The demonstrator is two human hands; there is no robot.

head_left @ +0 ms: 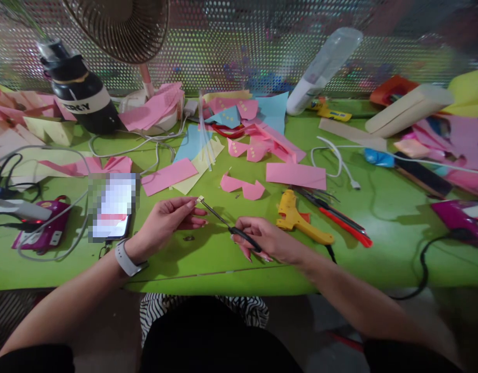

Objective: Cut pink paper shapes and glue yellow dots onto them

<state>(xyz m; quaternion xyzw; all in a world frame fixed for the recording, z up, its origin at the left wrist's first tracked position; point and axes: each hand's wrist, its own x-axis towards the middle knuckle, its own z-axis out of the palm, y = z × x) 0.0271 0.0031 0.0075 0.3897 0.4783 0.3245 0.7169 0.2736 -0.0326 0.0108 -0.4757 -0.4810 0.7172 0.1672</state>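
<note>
My right hand (254, 237) is closed round the black handles of a pair of scissors (218, 215), whose blades point up and to the left. At the blade tips is a small pale yellow piece (200, 199), pinched between the thumb and index finger of my left hand (179, 215). The other fingers of that hand are spread. Beyond the scissors a pink cut paper shape (242, 187) lies on the green table (208, 274). Another pink shape with small yellow pieces on it (247, 149) lies further back.
A yellow glue gun (297, 220) and a red-and-black cutter (346, 223) lie right of my right hand. A phone (113, 207) is at the left. Behind stand a black bottle (83, 96), a fan (120, 26) and a clear bottle (324, 70). Paper and cables lie around.
</note>
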